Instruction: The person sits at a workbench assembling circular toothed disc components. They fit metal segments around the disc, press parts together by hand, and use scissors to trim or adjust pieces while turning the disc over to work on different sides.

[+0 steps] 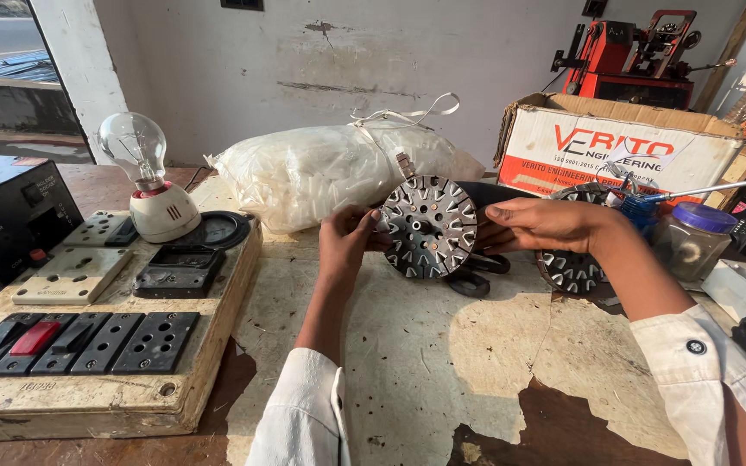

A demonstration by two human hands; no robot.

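My left hand (344,240) and right hand (539,224) gripped a slotted metal disc (429,226) upright over the worn table (442,362) | its slots looked bare, no wire wound | second disc (570,267) lay beside.

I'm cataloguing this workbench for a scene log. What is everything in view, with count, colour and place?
slotted metal disc: one, grey, held upright between both hands at centre
second slotted disc: one, grey, on the bench behind the right wrist
plastic bag: one, white, tied shut, behind the hands
switch board: one, pale wood with black and cream sockets, left
light bulb: one, clear, on a white holder on the board
cardboard box: one, brown and white, back right
jar: one, clear with purple lid, right
red machine: one, far back right
left hand: grips the disc's left edge
right hand: grips its right edge
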